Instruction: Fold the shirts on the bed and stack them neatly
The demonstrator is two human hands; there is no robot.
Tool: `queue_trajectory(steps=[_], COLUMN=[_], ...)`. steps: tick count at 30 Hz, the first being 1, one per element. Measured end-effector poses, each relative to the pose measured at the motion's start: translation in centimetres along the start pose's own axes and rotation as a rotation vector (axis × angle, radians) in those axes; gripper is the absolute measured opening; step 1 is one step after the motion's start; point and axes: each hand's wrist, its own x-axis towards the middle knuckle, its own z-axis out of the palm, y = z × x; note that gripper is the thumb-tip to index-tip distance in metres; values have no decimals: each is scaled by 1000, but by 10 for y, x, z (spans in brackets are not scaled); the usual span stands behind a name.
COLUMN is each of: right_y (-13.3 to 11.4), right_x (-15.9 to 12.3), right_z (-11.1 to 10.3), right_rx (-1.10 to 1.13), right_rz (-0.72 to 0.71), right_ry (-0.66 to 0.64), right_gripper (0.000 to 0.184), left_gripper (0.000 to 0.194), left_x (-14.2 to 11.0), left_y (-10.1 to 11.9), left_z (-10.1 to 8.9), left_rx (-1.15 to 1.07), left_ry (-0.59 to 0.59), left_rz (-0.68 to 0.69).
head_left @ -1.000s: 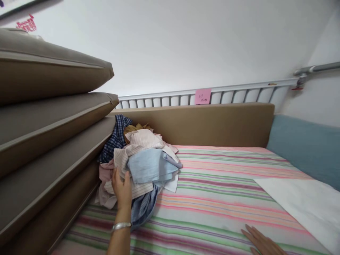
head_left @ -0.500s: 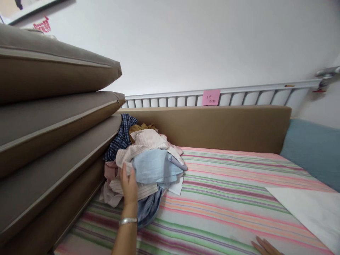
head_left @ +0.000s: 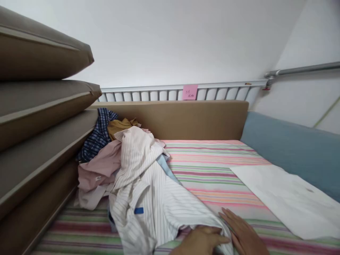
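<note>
A white shirt with thin dark stripes (head_left: 183, 202) stretches from the clothes heap toward me across the striped bed sheet. A blue label (head_left: 138, 210) shows near its collar. My left hand (head_left: 203, 241) is closed on the shirt's near edge, its fingertips partly hidden by cloth. Against the same edge, on the right, my right hand (head_left: 243, 230) lies with fingers stretched out, touching the fabric. Behind the shirt are a pink garment (head_left: 102, 164), a navy plaid garment (head_left: 97, 138) and a mustard garment (head_left: 120, 126). A strip of light blue cloth (head_left: 166, 169) shows beneath the shirt.
Thick brown cushions (head_left: 39, 141) are stacked along the left. A brown padded board (head_left: 186, 120) stands at the back before a white radiator (head_left: 148, 95) bearing a pink note (head_left: 190, 92). A white sheet (head_left: 289, 198) lies at right, beside a blue panel (head_left: 289, 141).
My left hand has moved right and nearer from the heap; the striped shirt now extends toward me. The right hand has come up to its edge. The view has turned right.
</note>
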Motion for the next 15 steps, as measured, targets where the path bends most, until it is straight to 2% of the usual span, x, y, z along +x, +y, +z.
queue_trajectory(steps=[4, 8, 10, 12, 15], right_y=[-3, -5, -7, -8, -9], right_x=[2, 2, 3, 3, 5], right_z=[-4, -4, -6, -8, -9], right_rx=[3, 48, 66, 90, 120], right_rz=[-2, 46, 65, 81, 104], right_ry=[-11, 0, -6, -11, -28], right_gripper=[42, 42, 41, 41, 42], left_gripper=[55, 36, 32, 30, 29], left_x=[-11, -18, -24, -33, -55], left_y=[7, 19, 22, 23, 18], left_z=[-17, -27, -36, -49, -73], left_rx=[30, -3, -39, -40, 98], left_ry=[131, 142, 184, 299, 496], left_rz=[-10, -42, -72, -123, -249])
